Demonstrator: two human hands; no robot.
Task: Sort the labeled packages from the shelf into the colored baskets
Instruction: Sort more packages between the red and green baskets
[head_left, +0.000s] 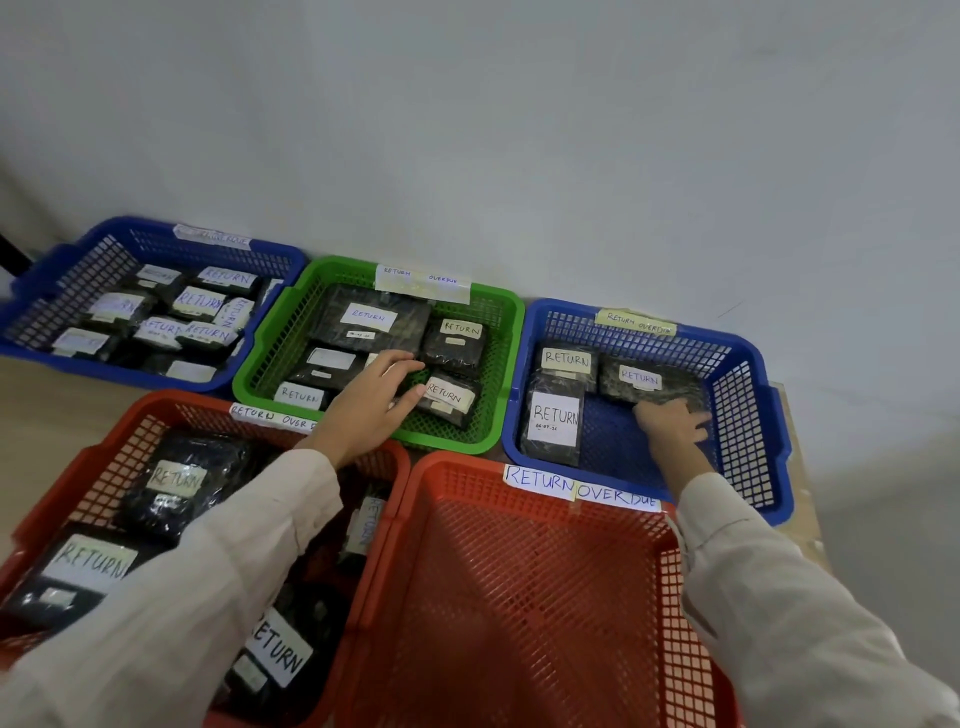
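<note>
My left hand (374, 400) reaches into the green basket (501, 317), fingers spread over black packages labelled RETURN. Its thumb touches one such package (449, 397) at the basket's front right. My right hand (670, 426) is inside the blue basket (774, 415) on the right. Its fingers curl on the near edge of a black RETURN package (649, 382) lying at the back right of that basket. Two more RETURN packages (556, 421) lie along the blue basket's left side.
A red basket (519, 597) with nothing in it stands in front, tagged RETURN OVERDUE. Another red basket (67, 467) at the front left and a blue basket (67, 275) at the back left hold several RETURN packages. A white wall runs behind the baskets.
</note>
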